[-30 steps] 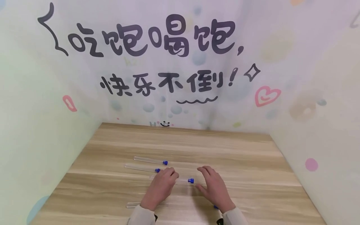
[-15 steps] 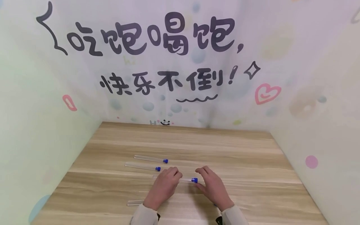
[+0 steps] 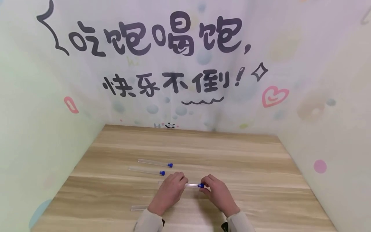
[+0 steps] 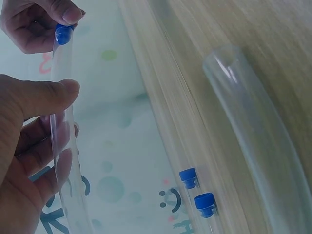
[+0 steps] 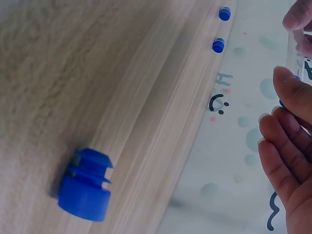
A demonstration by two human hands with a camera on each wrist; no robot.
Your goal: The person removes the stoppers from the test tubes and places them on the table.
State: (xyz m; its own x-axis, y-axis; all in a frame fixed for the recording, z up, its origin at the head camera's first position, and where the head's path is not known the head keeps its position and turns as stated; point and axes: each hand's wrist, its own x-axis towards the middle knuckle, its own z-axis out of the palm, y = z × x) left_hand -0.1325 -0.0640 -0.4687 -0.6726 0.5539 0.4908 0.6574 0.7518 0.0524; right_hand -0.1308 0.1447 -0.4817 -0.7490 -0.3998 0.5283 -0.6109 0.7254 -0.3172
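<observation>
A clear test tube point(image 3: 192, 185) lies level between the hands, above the table. My left hand point(image 3: 171, 190) grips it near its middle, thumb against curled fingers, as the left wrist view shows. On its right end sits a blue cap point(image 4: 63, 35), which my right hand point(image 3: 219, 194) pinches between thumb and fingers. How deep the cap sits in the tube is partly hidden by the fingertips.
Two capped test tubes point(image 3: 146, 170) lie farther back, left of centre. An uncapped tube point(image 4: 253, 126) rests on the wooden table point(image 3: 275, 180) by the left forearm. A loose blue cap point(image 5: 87, 187) lies near the right wrist. Printed walls point(image 3: 185, 106) enclose the table.
The left hand has brought the tube slightly right, toward the right hand. The right hand's fingers, apart from the cap a second ago, have closed onto it.
</observation>
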